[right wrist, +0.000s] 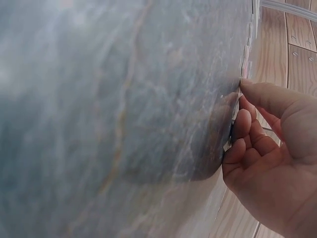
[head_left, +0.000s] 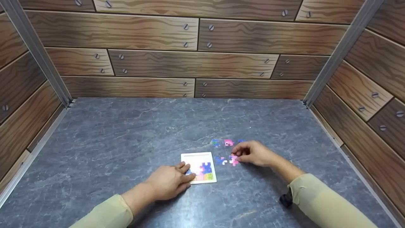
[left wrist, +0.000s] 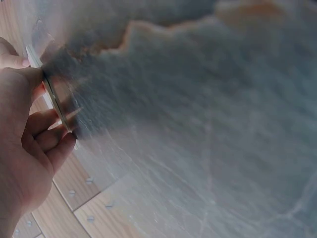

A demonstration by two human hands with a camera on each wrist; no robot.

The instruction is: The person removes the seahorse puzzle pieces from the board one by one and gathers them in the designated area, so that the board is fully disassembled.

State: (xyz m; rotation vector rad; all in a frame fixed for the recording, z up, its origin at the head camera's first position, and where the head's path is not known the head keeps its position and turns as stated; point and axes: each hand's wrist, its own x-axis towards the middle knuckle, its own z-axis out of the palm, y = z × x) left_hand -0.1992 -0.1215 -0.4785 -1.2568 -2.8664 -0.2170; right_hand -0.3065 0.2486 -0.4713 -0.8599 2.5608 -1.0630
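Note:
A square white puzzle tray [head_left: 198, 154] lies on the table, with joined pieces along its near and right parts. My left hand [head_left: 169, 180] holds the tray by its left side, some fingers lying over its face. In the left wrist view the tray's thin edge [left wrist: 57, 106] sits between the thumb and the fingers of the left hand [left wrist: 29, 129]. To the tray's right, my right hand [head_left: 258, 153] pinches a pink puzzle piece [head_left: 234, 160] at the tabletop. In the right wrist view the right hand [right wrist: 272, 144] has curled fingers; the piece is mostly hidden.
Loose pieces lie right of the tray: a blue-green piece [head_left: 215, 143], a pink piece with an eye [head_left: 228, 142], a blue piece [head_left: 241, 140] partly behind the right hand, and a blue-and-white piece [head_left: 220, 160]. Wood-patterned walls [head_left: 152, 63] enclose the grey marbled table [head_left: 126, 136].

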